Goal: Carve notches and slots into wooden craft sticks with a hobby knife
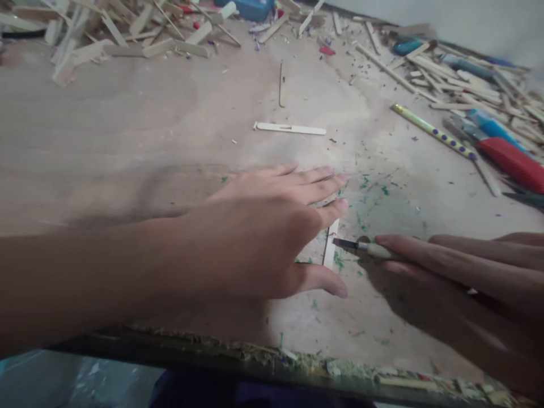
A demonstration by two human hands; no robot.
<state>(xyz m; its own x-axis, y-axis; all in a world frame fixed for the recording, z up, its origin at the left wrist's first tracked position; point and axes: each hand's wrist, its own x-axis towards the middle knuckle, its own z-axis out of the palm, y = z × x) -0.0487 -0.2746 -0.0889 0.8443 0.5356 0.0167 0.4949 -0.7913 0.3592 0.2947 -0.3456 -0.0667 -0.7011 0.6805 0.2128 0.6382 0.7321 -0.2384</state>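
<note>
A pale wooden craft stick [331,249] lies on the worn tabletop. My left hand [280,232] is laid flat over it, fingers stretched out, with the forefinger and thumb touching down near its two ends. In my right hand [459,266] is a small carving knife [374,249] with a light handle. Its dark blade points left, and the tip meets the stick between my left thumb and forefinger. Farther off, another craft stick [297,129] with a slit along its middle lies crosswise. Beyond that rests a thin narrow strip [282,90].
Wooden sticks [127,34] are heaped at the back left, near a blue object [250,8]. At the right lie more sticks [471,79], a yellow pencil [433,131] with dark dots, and a red-handled tool [516,161]. The table's frayed front edge [238,348] runs below my hands.
</note>
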